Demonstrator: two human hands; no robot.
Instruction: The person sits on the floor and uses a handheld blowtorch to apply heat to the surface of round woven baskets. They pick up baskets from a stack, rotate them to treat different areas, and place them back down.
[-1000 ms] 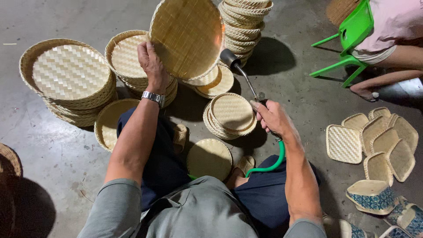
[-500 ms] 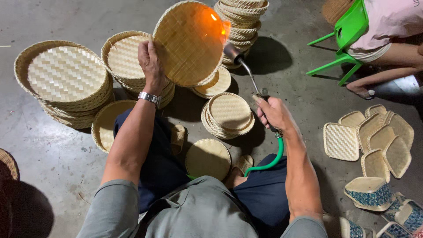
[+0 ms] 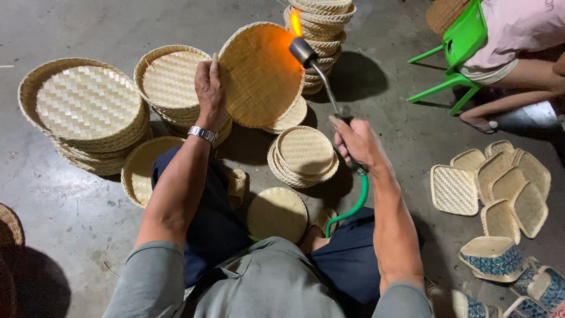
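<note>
I've got my left hand (image 3: 210, 94) clamped on the left rim of a round woven bamboo tray (image 3: 261, 73), held up on edge with its inner face toward me. My right hand (image 3: 357, 141) is wrapped round the handle of a gas torch (image 3: 315, 65), green hose (image 3: 353, 206) trailing down past my knee. The flame (image 3: 296, 22) is lit, licking the tray's upper right rim, and the weave glows orange there. Progress, my read: the tray in hand is mid-singe, with the flame at only one spot on the rim, so most of its edge looks left to do. I can't tell which of the surrounding pieces are already done. A stack of big trays (image 3: 88, 112) sits far left, a second stack (image 3: 173, 82) just behind my left wrist, a low pile of small round trays (image 3: 303, 156) between my arms, a single round tray (image 3: 276, 213) by my knees and a tall stack (image 3: 321, 23) behind the torch head. Square woven trays (image 3: 488, 188) lie spread well off to the right. Another person's leg is near a green plastic stool (image 3: 456, 50) at the top right, apart from my hands.
</note>
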